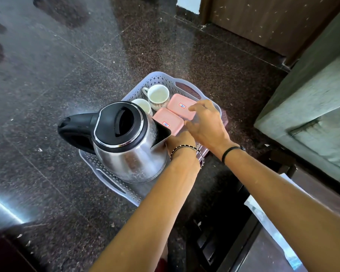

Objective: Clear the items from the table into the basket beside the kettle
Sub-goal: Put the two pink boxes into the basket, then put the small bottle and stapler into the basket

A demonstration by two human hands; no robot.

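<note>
A person leans over a pale perforated basket (157, 78) that sits on a small dark table (203, 152) above a speckled granite floor (67, 75), both bare forearms reaching in from 5 o'clock. A steel kettle (126, 146) with a black lid and handle fills the basket's near end, toward 8 o'clock. Past it, toward 1 o'clock, two white cups (157, 96) stand upright side by side, and two pink lidded boxes (182, 106) lie flat, touching along one edge, each with a small label on top.

The right hand (205, 124), a black band at its wrist, spreads over the farther pink box, fingertips on its lid and near edge; it appears to be setting or nudging the box rather than clutching it, though whether it truly grips cannot be told. The left hand (182, 142), with a beaded bracelet, sits low at the near corner of the closer box, just beside the kettle's spout; its fingers are hidden, so its state cannot be told.

The job looks nearly done: cups and boxes are already inside the basket, and the sliver of table showing at 4 o'clock carries nothing loose. What seems left is settling the boxes squarely and withdrawing the hands; the table's hidden parts cannot be checked.
</note>
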